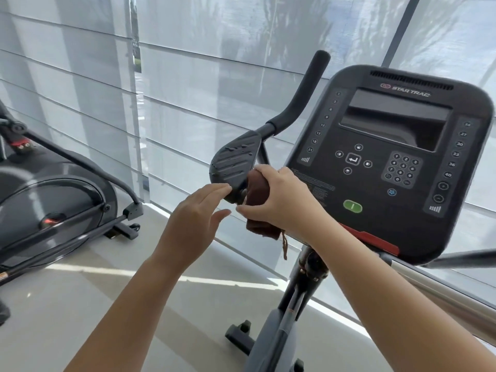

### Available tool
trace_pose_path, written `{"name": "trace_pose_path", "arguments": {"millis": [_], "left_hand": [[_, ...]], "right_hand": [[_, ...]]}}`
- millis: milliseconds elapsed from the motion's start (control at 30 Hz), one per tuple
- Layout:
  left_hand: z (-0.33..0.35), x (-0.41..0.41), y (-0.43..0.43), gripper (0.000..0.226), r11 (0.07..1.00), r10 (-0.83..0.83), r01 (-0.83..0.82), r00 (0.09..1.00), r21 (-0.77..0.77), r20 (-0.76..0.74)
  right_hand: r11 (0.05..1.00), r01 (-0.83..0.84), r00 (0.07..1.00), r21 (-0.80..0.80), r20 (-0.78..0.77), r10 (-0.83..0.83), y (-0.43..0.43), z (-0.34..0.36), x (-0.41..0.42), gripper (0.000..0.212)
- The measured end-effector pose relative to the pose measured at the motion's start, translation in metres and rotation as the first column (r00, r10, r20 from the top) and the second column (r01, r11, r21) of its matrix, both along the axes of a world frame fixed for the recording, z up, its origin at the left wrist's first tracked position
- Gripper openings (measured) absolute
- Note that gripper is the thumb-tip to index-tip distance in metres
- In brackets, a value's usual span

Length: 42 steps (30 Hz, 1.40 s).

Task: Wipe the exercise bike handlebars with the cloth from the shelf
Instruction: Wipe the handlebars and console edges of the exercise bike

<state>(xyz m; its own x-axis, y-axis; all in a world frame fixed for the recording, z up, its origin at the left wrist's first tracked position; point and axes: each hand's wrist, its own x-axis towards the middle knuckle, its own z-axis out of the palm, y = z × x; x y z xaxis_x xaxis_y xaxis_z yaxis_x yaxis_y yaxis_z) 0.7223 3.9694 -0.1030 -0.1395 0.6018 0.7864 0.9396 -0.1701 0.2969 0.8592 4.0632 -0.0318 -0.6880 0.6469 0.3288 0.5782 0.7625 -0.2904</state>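
A dark brown cloth (258,196) is wrapped around the exercise bike's handlebar just right of its ribbed black elbow pad (234,162). My right hand (281,200) grips the cloth against the bar, and a loose end with a frayed string hangs below the hand. My left hand (197,218) hovers with straight fingers just left of the cloth, its fingertips at the pad's lower edge. The curved black handlebar grip (303,95) rises behind the pad. The bar under the cloth is hidden.
The bike's black console (397,157) with keypad and green button fills the right. Its grey post (292,296) and base stand below on the pale floor. Another exercise machine (53,200) stands at left. White blinds (188,76) cover the windows behind. A metal rail (456,296) runs at lower right.
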Motion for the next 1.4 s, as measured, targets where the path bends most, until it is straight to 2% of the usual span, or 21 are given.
{"name": "trace_pose_path", "arguments": {"millis": [100, 233, 333, 400, 433, 500, 600, 633, 767, 867, 933, 1133, 1233, 1300, 1400], "left_hand": [[-0.003, 0.000, 0.002, 0.036, 1.000, 0.004, -0.004, 0.999, -0.008, -0.043], [-0.010, 0.000, 0.004, 0.039, 1.000, 0.030, -0.030, 0.994, 0.007, -0.106], [-0.013, 0.002, 0.008, 0.043, 0.999, 0.033, -0.031, 0.992, 0.015, -0.122], [-0.013, 0.004, 0.011, 0.044, 0.999, 0.037, -0.035, 0.991, 0.017, -0.129], [-0.014, 0.005, 0.012, 0.045, 0.999, 0.042, -0.041, 0.991, 0.017, -0.128], [-0.016, 0.007, 0.012, 0.046, 0.998, 0.058, -0.056, 0.991, 0.020, -0.119], [-0.017, 0.008, 0.012, 0.045, 0.997, 0.071, -0.068, 0.992, 0.029, -0.102], [-0.016, 0.008, 0.012, 0.045, 0.997, 0.073, -0.070, 0.993, 0.033, -0.097], [-0.015, 0.009, 0.013, 0.042, 0.996, 0.085, -0.084, 0.992, 0.020, -0.089], [-0.015, 0.011, 0.014, 0.041, 0.995, 0.098, -0.097, 0.992, 0.009, -0.082], [-0.015, 0.012, 0.014, 0.042, 0.994, 0.110, -0.110, 0.991, 0.010, -0.081], [-0.015, 0.011, 0.015, 0.041, 0.997, 0.078, -0.077, 0.995, 0.020, -0.061], [-0.015, 0.009, 0.016, 0.039, 0.998, 0.051, -0.051, 0.998, 0.024, -0.030], [-0.016, 0.008, 0.014, 0.040, 0.999, 0.031, -0.030, 1.000, 0.024, -0.004], [-0.015, 0.004, 0.012, 0.041, 1.000, -0.002, 0.001, 0.999, 0.030, 0.040]], "right_hand": [[1.000, -0.012, 1.000, 0.026, 0.017, 0.012, 0.001, 0.001, 0.009, 0.070], [0.999, -0.009, 0.994, 0.046, 0.112, 0.004, 0.007, 0.003, 0.038, 0.074], [0.991, -0.046, 0.994, -0.123, 0.096, 0.058, 0.016, 0.013, 0.032, 0.074], [0.958, -0.082, 0.993, -0.275, 0.059, 0.102, 0.021, 0.019, 0.018, 0.064], [0.949, -0.094, 0.992, -0.302, 0.057, 0.116, 0.023, 0.020, 0.013, 0.061], [0.954, -0.112, 0.988, -0.277, 0.068, 0.136, 0.024, 0.018, 0.014, 0.061], [0.987, -0.106, 0.980, -0.117, 0.154, 0.124, 0.021, 0.014, 0.041, 0.076], [0.988, -0.101, 0.977, -0.113, 0.175, 0.120, 0.020, 0.014, 0.050, 0.078], [0.955, -0.109, 0.956, -0.277, 0.234, 0.178, 0.029, 0.026, 0.047, 0.073], [0.879, -0.143, 0.971, -0.455, 0.109, 0.215, 0.039, 0.025, 0.021, 0.061], [0.867, -0.153, 0.976, -0.475, 0.066, 0.209, 0.041, 0.021, 0.016, 0.059], [0.973, -0.034, 0.967, -0.227, 0.237, 0.089, 0.020, 0.025, 0.062, 0.069], [0.995, 0.007, 0.980, -0.097, 0.196, 0.012, 0.007, 0.017, 0.047, 0.076], [0.994, 0.028, 0.992, 0.101, 0.117, -0.040, -0.003, 0.001, 0.020, 0.080], [0.916, 0.093, 0.990, 0.390, 0.063, -0.127, -0.021, -0.021, -0.005, 0.078]]}}
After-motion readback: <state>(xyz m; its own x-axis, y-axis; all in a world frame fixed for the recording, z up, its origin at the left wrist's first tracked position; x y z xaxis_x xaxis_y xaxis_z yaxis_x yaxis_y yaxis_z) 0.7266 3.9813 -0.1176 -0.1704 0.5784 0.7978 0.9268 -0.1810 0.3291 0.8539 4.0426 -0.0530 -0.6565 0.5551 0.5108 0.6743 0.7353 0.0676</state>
